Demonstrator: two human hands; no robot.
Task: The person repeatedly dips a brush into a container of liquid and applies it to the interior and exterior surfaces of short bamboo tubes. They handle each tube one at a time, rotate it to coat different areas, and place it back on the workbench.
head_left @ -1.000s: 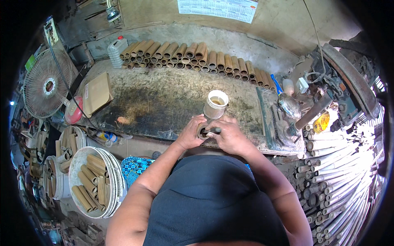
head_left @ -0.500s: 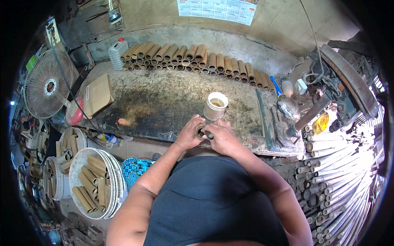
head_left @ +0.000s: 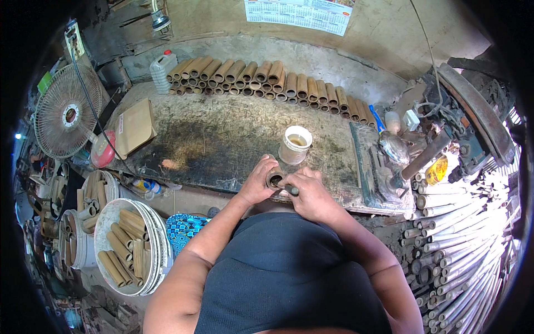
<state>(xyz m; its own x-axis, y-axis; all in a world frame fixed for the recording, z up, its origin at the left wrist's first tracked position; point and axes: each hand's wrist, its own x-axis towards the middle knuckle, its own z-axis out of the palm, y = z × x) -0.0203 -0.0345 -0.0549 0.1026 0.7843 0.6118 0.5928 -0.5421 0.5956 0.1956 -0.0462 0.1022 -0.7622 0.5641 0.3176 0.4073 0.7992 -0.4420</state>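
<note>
My left hand (head_left: 258, 181) grips a short brown tube (head_left: 275, 178) that stands upright at the near edge of the dark worktable (head_left: 222, 139). My right hand (head_left: 311, 192) is closed around a thin dark tool (head_left: 291, 189) whose tip rests at the tube's open top. Just beyond my hands stands a white plastic jar (head_left: 295, 145) with brownish liquid inside. A long row of similar brown tubes (head_left: 267, 83) lies along the far side of the table.
A white bucket (head_left: 130, 245) of brown tubes sits at lower left, with a table fan (head_left: 64, 114) and a brown paper packet (head_left: 133, 128) farther left. A hammer (head_left: 417, 164), a spoon (head_left: 389, 142) and machine parts crowd the right. Pale tubes (head_left: 461, 245) pile at lower right.
My hands have stayed at the tube by the table's near edge; only small shifts of the fingers and the tool show.
</note>
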